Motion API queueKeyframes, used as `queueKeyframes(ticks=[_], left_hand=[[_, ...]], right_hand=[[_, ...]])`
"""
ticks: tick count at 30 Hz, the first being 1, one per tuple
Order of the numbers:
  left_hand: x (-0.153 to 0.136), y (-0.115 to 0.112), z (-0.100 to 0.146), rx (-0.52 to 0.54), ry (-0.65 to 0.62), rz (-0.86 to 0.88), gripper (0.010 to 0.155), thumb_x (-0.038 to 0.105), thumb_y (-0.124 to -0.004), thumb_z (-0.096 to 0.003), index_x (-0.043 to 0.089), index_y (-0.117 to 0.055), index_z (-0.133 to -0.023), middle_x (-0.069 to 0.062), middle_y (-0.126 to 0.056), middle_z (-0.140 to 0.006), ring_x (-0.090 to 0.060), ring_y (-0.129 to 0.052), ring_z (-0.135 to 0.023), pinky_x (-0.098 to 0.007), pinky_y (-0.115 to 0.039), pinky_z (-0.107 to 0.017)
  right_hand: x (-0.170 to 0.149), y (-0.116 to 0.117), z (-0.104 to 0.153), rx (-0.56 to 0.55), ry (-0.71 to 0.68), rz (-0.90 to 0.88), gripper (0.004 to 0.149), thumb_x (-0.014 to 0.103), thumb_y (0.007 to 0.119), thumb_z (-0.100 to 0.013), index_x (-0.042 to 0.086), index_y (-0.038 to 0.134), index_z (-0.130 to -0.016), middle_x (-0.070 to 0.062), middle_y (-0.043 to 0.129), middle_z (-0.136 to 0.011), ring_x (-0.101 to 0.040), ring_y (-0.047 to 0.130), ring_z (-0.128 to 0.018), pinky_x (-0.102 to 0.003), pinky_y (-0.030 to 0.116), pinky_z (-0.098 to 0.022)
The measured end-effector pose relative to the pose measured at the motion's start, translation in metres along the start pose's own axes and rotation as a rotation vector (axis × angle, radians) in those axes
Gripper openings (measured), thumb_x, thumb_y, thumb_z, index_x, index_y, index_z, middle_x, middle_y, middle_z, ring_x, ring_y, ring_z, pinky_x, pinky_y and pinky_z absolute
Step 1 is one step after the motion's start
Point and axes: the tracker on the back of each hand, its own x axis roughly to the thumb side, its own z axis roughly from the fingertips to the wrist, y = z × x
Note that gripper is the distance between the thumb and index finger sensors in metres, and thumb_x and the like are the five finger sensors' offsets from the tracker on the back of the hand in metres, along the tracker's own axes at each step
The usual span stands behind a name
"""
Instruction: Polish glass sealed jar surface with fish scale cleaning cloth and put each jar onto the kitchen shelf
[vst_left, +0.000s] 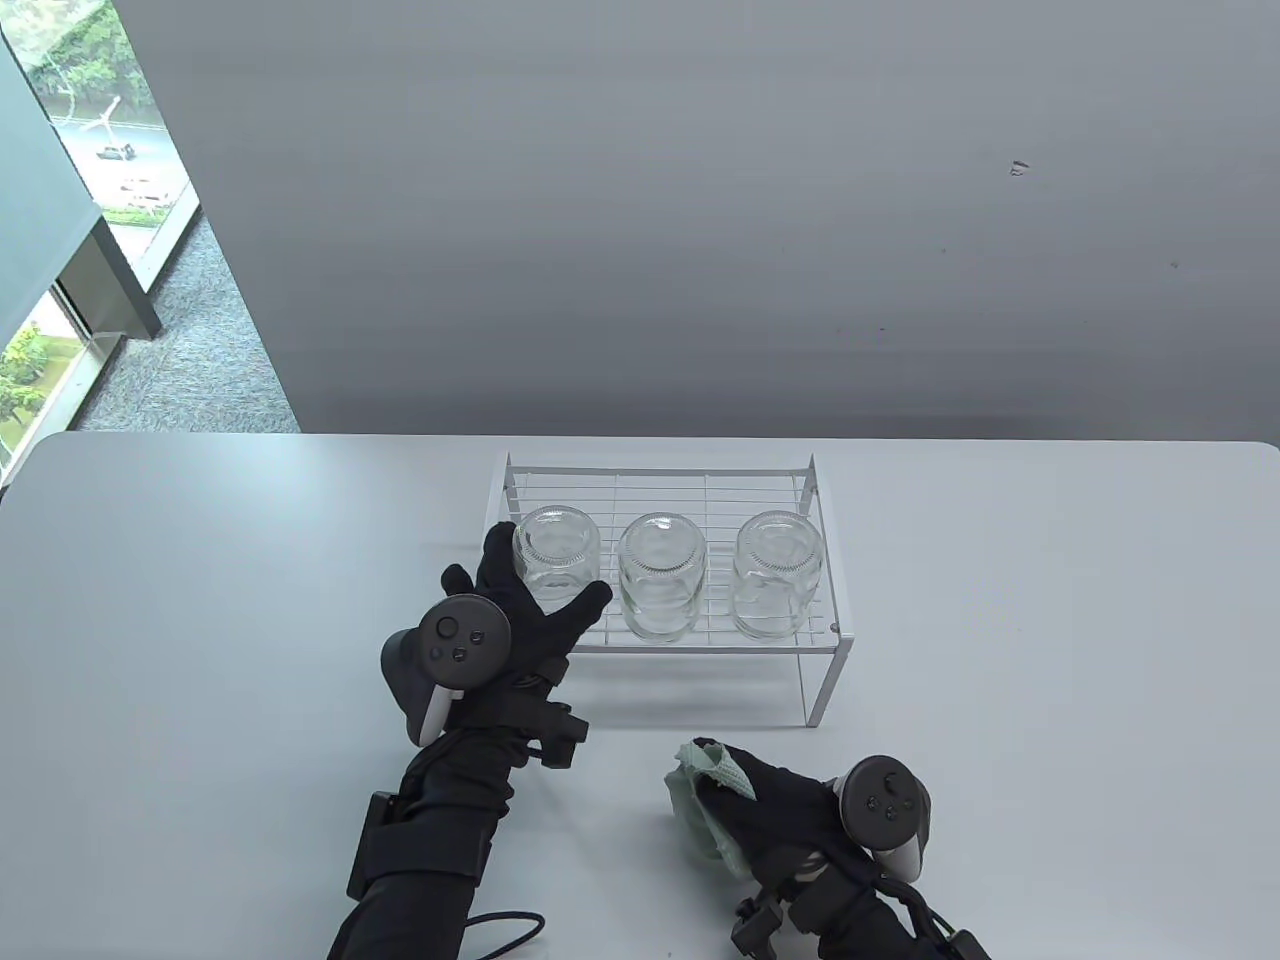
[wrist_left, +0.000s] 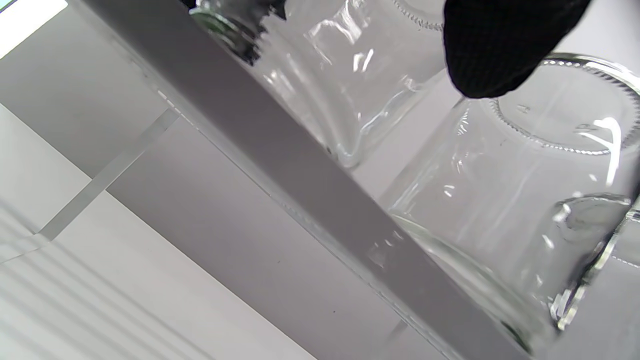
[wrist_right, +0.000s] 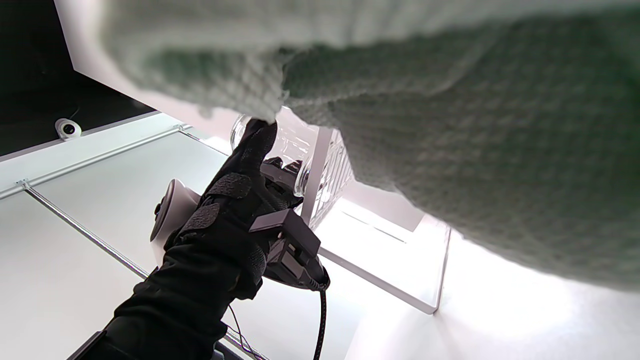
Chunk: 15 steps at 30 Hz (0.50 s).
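Three clear glass jars stand mouth-down in a row along the front of the white wire kitchen shelf (vst_left: 815, 640), which sits on the pale tabletop (vst_left: 1050, 620). Upside down, their wide bases face up and their mouths rest on the wire grid, probably so they sit steady and stay clean inside.

The left hand (vst_left: 520, 610) is at the left jar (vst_left: 557, 560), fingers spread and fairly straight around its near side; the grip looks loose rather than clamped, as if steadying or just letting go, though the table view cannot settle whether the fingers press the glass. The middle jar (vst_left: 660, 575) and right jar (vst_left: 778, 572) stand untouched.

The right hand (vst_left: 790, 810) rests low on the tabletop, well in front of the shelf, its grip closed round the bunched pale-green fish scale cleaning cloth (vst_left: 700, 815), likely parked there while the other hand places the jar.

The left wrist view shows one fingertip (wrist_left: 495, 55) against the ribbed base edge of a jar, contact the table view hides. The right wrist view shows the cloth's woven texture and the left hand's palm side against the glass.
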Motion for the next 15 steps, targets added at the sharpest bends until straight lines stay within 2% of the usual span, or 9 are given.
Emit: queueKeyframes(ticks=[15], left_hand=[[-0.0018,0.0021,0.0005,0.009,-0.004,0.025,0.107,0.066,-0.084,-0.0445,-0.001,-0.027,-0.106,-0.026,-0.056,-0.106,-0.051,-0.075,-0.090,-0.060,-0.027,-0.072]], right_hand=[[0.0000,0.0000,-0.0001,0.004,-0.001,0.000,0.052,0.027,0.074,-0.052,-0.010,0.075,-0.089,-0.034,0.085,-0.069,-0.047,0.096,-0.048,-0.063,0.068,-0.043]])
